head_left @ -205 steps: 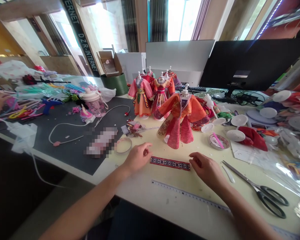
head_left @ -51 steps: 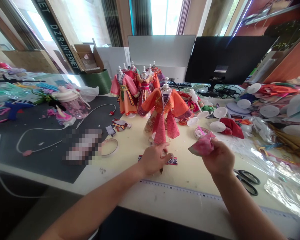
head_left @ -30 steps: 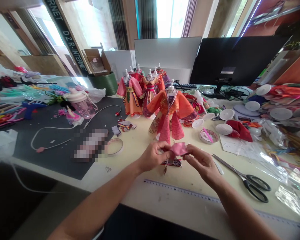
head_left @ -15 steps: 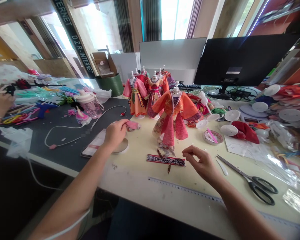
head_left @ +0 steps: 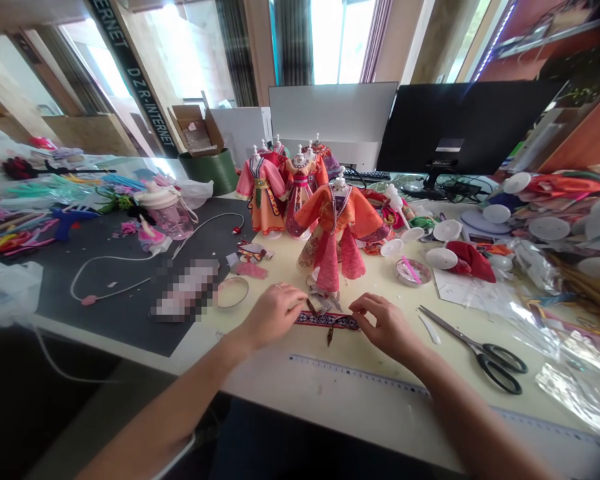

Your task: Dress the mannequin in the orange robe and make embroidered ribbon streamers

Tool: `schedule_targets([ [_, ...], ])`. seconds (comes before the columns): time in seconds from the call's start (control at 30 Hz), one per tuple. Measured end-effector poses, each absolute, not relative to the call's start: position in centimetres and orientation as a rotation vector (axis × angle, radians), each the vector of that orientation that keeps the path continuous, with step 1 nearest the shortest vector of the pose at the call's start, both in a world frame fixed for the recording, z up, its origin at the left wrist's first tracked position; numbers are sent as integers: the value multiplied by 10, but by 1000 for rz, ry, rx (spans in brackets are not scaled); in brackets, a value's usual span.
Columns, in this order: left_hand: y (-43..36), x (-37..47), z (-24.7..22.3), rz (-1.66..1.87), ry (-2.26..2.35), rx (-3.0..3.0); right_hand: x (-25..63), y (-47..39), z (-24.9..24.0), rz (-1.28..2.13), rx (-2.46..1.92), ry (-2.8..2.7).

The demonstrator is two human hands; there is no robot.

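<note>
A dark patterned ribbon (head_left: 325,321) with red edges lies flat on the cream table top. My left hand (head_left: 275,312) covers the ribbon's left end, fingers bent and drawn together at it. At the right end, my right hand (head_left: 386,327) has thumb and index finger closed on the tip. Strips of thin trim with a dark pointed end (head_left: 329,335) lie across the ribbon. Just behind stands a small dress form in an orange and red robe (head_left: 341,220), its pink panels hanging down close to the ribbon.
Scissors (head_left: 480,350) and a white curved piece (head_left: 429,329) lie right of my right hand. A ruler (head_left: 355,375) runs along the front. Left are a tape roll (head_left: 231,293), pink fabric scraps (head_left: 250,269) and a blurred phone (head_left: 187,290). More dressed forms (head_left: 263,193) stand behind.
My left hand has let go of the pink fabric scrap beyond the tape roll and come right to the ribbon. My right hand has closed in on the ribbon's right end.
</note>
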State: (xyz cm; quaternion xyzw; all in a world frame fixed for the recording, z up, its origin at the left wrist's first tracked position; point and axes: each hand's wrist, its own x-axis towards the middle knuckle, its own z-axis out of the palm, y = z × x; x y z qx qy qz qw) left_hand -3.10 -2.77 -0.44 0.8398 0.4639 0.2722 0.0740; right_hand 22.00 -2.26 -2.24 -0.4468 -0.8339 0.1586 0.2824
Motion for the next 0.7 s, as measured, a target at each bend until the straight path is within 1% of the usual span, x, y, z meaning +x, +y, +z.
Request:
schedule_targets([
  [0.13, -29, -12, -12, 701, 1352, 2620, 216, -20, -30, 338, -1115, -2309],
  [0.27, -23, -2, -20, 590, 1356, 2705, 210, -16, -38, 357, -1081, -2321],
  [0.47, -31, 7, -15, 903, 1323, 2586, 211, -20, -24, 482, -1143, -2184],
  [0.6, -40, 26, -14, 832, 1242, 2555, 212, -26, -17, 642, -1207, -2112],
  [0.7, -40, 37, -16, 858, 1260, 2509, 212, -30, -14, 738, -1201, -2094],
])
